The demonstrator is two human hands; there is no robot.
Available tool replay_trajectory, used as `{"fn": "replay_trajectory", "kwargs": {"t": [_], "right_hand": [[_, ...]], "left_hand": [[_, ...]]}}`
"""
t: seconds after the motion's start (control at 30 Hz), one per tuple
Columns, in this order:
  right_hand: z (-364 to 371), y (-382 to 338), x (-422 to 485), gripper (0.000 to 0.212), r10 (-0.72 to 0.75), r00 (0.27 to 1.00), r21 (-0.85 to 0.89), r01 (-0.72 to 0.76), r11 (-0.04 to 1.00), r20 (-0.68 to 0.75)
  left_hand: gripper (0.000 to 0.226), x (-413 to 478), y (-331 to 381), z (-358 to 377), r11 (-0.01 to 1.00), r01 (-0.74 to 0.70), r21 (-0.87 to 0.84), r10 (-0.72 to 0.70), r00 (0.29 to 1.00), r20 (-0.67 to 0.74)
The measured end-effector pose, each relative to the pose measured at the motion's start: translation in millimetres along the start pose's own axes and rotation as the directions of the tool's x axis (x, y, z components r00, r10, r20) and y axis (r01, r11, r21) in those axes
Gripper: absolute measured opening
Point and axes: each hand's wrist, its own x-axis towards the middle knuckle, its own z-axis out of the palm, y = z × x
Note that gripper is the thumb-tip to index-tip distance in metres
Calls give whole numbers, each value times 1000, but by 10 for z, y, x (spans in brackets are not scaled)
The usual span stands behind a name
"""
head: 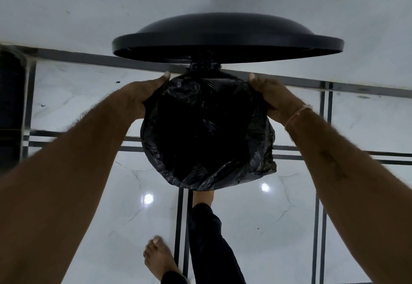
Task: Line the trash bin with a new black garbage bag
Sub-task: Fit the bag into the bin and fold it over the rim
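A round trash bin stands on the floor below me, its body hidden under a crinkled black garbage bag (207,132) draped over the mouth. The bin's black lid (227,38) stands raised on its hinge at the far side. My left hand (138,96) grips the bag's edge at the far left of the rim, thumb on top. My right hand (274,99) grips the bag's edge at the far right of the rim. The bag's edge hangs folded over the rim on the near and right sides. My right foot reaches under the bin's near side.
White marble floor tiles (78,96) with dark strips surround the bin. A white wall (111,5) rises behind the lid. A dark object (11,105) stands at the left edge. My left bare foot (158,259) is planted on the floor near the bin.
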Motion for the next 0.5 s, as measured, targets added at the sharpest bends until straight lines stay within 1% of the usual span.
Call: {"fn": "replay_trajectory", "kwargs": {"t": [0.07,0.13,0.17,0.23,0.3,0.37,0.4,0.5], "right_hand": [[-15,-4,-58,35,8,1000,-5,-8,1000,-18],[-20,21,-97,30,43,999,-7,-44,999,-13],[-18,27,-109,29,86,996,20,-86,996,-13],[-26,9,-121,36,188,982,97,-187,978,-7],[-50,-46,-112,36,238,971,133,-238,962,18],[-36,-52,-105,35,225,974,146,-226,963,23],[-18,-15,-100,33,191,982,145,-190,971,3],[23,147,-160,27,78,989,144,-60,988,-122]], "left_hand": [[49,-4,-13,-10,995,-100,-9,100,995,-6],[45,-54,-52,-26,983,-184,-4,184,982,32],[41,-80,-79,-41,980,-201,7,200,979,48],[31,-123,-126,-68,976,-216,23,215,975,61],[29,-154,-140,-74,977,-215,10,213,974,82],[32,-163,-135,-80,980,-201,-15,201,978,63],[35,-170,-134,-81,980,-198,-31,200,979,38],[48,-140,-183,-63,972,-226,-70,224,974,-23]]}}
